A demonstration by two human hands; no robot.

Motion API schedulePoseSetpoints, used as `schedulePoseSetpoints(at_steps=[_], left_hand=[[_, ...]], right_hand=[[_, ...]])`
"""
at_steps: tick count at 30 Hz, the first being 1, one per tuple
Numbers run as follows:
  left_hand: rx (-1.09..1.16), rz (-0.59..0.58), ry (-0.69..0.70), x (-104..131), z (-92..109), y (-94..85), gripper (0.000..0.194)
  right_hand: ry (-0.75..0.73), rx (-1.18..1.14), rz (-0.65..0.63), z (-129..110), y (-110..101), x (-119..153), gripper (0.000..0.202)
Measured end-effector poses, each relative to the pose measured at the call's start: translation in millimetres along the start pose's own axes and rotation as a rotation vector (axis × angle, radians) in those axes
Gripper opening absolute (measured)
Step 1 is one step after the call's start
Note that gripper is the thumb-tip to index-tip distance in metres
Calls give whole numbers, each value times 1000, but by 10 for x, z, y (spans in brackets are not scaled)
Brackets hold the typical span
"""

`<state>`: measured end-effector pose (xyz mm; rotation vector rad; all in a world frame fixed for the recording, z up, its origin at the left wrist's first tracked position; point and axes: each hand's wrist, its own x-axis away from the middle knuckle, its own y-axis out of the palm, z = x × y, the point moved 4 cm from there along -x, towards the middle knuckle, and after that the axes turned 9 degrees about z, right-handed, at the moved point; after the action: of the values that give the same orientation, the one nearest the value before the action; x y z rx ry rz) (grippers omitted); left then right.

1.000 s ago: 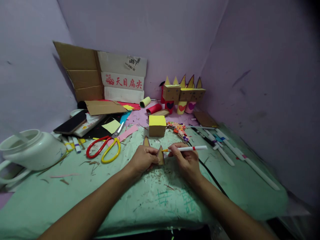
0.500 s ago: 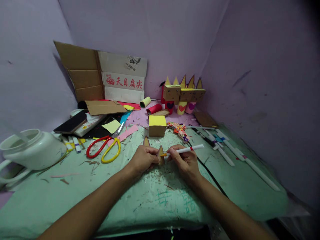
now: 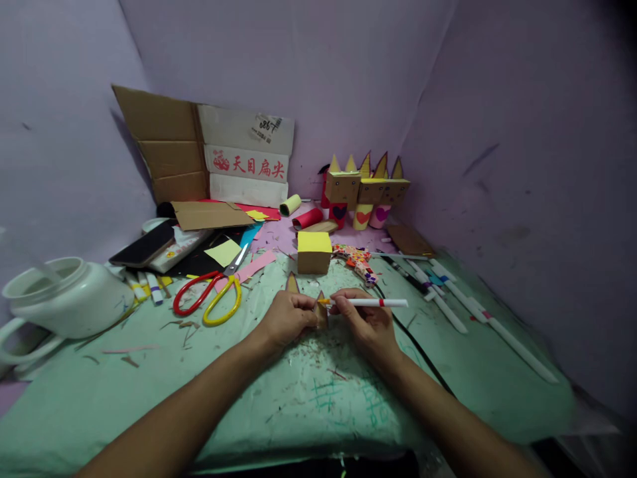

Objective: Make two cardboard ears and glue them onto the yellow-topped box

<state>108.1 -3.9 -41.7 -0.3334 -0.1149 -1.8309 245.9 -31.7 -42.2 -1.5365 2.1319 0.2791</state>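
My left hand (image 3: 288, 317) pinches a small pointed cardboard piece (image 3: 322, 316) with a dark outline. Between the fingers of my right hand (image 3: 365, 322) is a white marker (image 3: 381, 303) with a red band, lying nearly level, its orange tip at the upper part of the piece. A second pointed piece (image 3: 292, 283) shows just behind my left hand; its lower part is hidden. Beyond both hands stands a cardboard box with a yellow top (image 3: 314, 252).
Red-and-yellow scissors (image 3: 222, 285) and a white teapot (image 3: 74, 299) are on the left. A glue gun with patterned covering (image 3: 358, 260), its black cable and several markers (image 3: 468, 302) lie right. Decorated box figures (image 3: 344, 189) stand behind.
The marker in my right hand has tilted to nearly level, and its tip has moved slightly up along the pointed piece. My left hand keeps its hold.
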Motion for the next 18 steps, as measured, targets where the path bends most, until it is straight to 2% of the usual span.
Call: schedulePoseSetpoints(at_steps=[2, 8, 15, 18], left_hand=[[9, -4, 4, 7, 7, 6, 5], [-4, 18, 3, 10, 11, -1, 6], [-9, 29, 11, 10, 17, -1, 10], [1, 28, 2, -1, 5, -9, 10]], right_hand=[[4, 2, 17, 4, -2, 0, 16], [18, 28, -55, 8, 31, 20, 19], [7, 27, 77, -7, -14, -7, 15], [21, 34, 22, 0, -1, -1, 17]])
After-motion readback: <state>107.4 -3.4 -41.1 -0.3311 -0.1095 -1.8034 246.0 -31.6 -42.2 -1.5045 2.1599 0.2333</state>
